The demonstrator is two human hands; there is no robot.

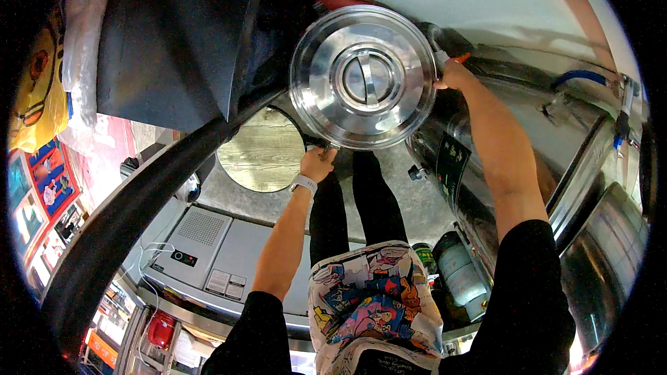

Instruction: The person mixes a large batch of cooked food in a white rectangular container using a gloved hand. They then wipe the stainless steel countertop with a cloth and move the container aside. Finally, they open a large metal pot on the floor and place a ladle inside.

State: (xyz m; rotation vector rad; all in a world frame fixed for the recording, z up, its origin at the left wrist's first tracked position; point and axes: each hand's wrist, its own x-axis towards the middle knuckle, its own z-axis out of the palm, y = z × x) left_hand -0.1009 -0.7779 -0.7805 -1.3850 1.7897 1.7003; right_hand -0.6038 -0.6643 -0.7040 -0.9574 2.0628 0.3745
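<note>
A round, shiny stainless steel pot with its lid on is in front of me at the top middle. The lid has a strap-like handle in its recessed centre. My left hand is closed round a side handle at the pot's near edge. At the pot's right edge, my right hand is closed on the opposite side; its grip is partly hidden. Just beyond the right hand shows a small orange and white thing, whose kind I cannot make out. The lid hides the pot's body.
A round wood-grain stool or table top lies left of my legs. A large dark panel and a black bar bound the left. A metal counter with a blue-handled tap runs along the right. Behind me is a grey chest unit.
</note>
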